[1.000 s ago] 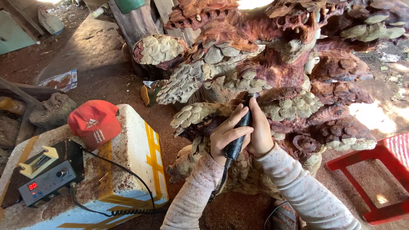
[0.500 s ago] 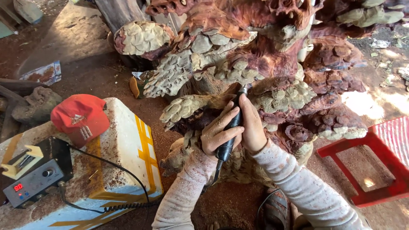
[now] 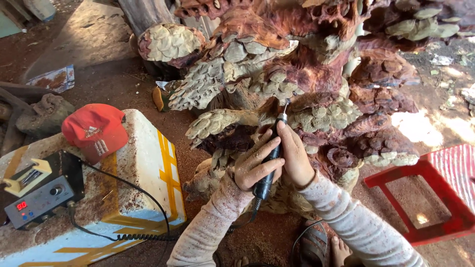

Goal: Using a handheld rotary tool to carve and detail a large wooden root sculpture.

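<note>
A large reddish wood carving point(image 3: 316, 64) with pale leaf-like clusters fills the upper middle. Both hands hold a black pen-shaped rotary tool point(image 3: 269, 165) against it. My left hand point(image 3: 252, 165) wraps the tool's body from the left. My right hand point(image 3: 296, 157) grips it from the right, with the forefinger stretched along the shaft. The tool's thin bit point(image 3: 285, 105) touches the carving beside a pale leaf cluster. A black cord runs from the tool's lower end down between my dusty sleeves.
At left, a white foam box point(image 3: 148, 168) with yellow stripes carries a red cap point(image 3: 96, 129) and a grey control unit point(image 3: 42, 195) with a red display and coiled cable. A red plastic stool point(image 3: 435, 193) stands at right. The ground is sawdust-covered dirt.
The view has shifted slightly, so the carving and box sit differently in frame. Both hands stay on the tool, which keeps working at the same spot on the carving.
</note>
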